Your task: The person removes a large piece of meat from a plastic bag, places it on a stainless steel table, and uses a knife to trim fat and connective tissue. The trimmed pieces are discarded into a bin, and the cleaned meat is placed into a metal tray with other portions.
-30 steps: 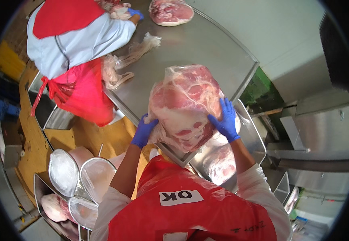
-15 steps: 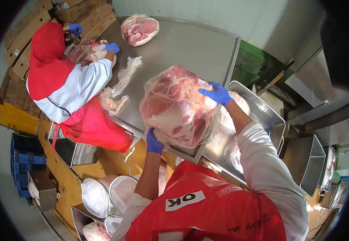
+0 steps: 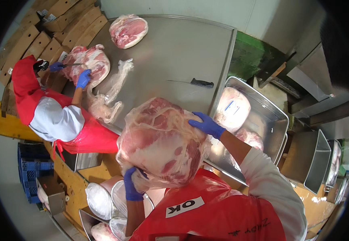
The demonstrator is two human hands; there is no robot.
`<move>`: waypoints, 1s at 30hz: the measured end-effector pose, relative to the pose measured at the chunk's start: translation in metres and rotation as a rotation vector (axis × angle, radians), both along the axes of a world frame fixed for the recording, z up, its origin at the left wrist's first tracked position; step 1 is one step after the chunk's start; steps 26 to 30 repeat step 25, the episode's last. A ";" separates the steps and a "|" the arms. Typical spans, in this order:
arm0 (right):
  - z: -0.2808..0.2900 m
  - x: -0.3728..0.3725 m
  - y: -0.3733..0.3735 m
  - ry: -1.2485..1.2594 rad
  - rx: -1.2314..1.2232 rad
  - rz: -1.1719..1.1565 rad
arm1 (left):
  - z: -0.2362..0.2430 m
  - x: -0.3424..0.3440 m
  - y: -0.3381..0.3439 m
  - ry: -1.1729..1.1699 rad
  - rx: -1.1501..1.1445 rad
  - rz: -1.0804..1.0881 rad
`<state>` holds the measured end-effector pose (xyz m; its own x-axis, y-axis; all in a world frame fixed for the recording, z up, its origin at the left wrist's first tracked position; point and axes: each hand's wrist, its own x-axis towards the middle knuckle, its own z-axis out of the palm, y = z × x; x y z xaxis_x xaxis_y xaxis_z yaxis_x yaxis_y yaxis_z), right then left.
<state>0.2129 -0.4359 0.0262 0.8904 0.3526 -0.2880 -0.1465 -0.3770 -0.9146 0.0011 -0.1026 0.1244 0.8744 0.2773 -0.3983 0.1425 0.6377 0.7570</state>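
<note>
A big piece of raw meat (image 3: 158, 148), loosely wrapped in clear plastic film, is held up in front of my apron at the table's near edge. My left hand (image 3: 133, 186), in a blue glove, grips its lower left side, with the fingers partly behind film. My right hand (image 3: 208, 126), also blue-gloved, is closed on the film at its upper right side. Beyond the meat, a black-handled knife (image 3: 202, 83) lies on the metal table (image 3: 166, 56). Another meat piece (image 3: 128, 31) sits at the table's far edge.
To the left, a co-worker (image 3: 58, 112) in red and white works a knife at a meat piece (image 3: 88, 64). Crumpled film (image 3: 116, 82) lies nearby. A metal tub (image 3: 269, 116) with meat stands right of the table. Cardboard boxes (image 3: 48, 44) are stacked at far left; lined bins (image 3: 99, 199) stand below.
The wrapped meat has come toward me and slightly left, with both hands on it. The knife on the table has come into view. The co-worker has shifted left, and their knife now shows.
</note>
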 end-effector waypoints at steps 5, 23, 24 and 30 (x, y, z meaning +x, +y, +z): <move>0.007 -0.004 0.028 0.355 0.265 0.178 | 0.086 0.046 0.003 -0.315 1.247 -0.073; 0.048 0.050 -0.043 0.331 0.587 -0.414 | -0.055 0.022 0.054 -0.301 0.371 -0.113; 0.035 0.052 -0.047 0.332 0.559 -0.428 | -0.069 -0.024 0.082 -0.158 0.229 -0.118; 0.016 0.058 -0.050 0.227 0.485 -0.433 | -0.076 -0.029 0.087 -0.017 0.082 -0.117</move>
